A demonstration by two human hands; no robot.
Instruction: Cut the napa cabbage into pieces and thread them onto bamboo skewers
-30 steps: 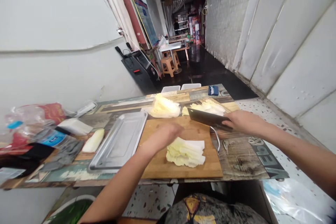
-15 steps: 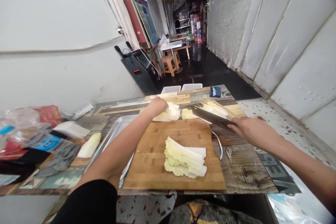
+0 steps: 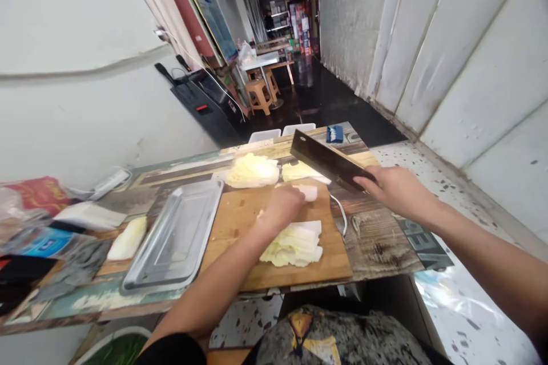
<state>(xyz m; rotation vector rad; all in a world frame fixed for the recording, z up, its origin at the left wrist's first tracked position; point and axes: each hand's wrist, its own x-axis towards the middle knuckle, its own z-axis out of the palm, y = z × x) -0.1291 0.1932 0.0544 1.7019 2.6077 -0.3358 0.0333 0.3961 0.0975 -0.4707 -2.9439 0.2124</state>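
Observation:
My left hand (image 3: 286, 204), fingers curled, is over the far part of the wooden cutting board (image 3: 233, 239). It grips a pale cabbage leaf (image 3: 310, 193), whose white end sticks out to the right of the fingers. Nearer me on the board lies a stack of cabbage leaves (image 3: 295, 245), white ends to the right. My right hand (image 3: 391, 191) is closed round the handle of a dark cleaver (image 3: 323, 155), raised with its blade pointing left. Beyond the board, a heap of cabbage leaves (image 3: 252, 171) and a smaller pile of cabbage (image 3: 302, 171) rest on the table.
Left of the board is a metal tray (image 3: 182, 239). Further left are a cabbage piece (image 3: 127, 238), a grey cloth (image 3: 79, 268) and a plastic bottle (image 3: 51, 244). A blue box (image 3: 334, 134) sits at the table's far edge. White containers (image 3: 265, 136) show just beyond it.
My left hand has moved from the leaf heap back over the board, bringing a cabbage leaf. My right hand keeps the cleaver, now raised more clearly. The view has shifted, revealing the whole tray.

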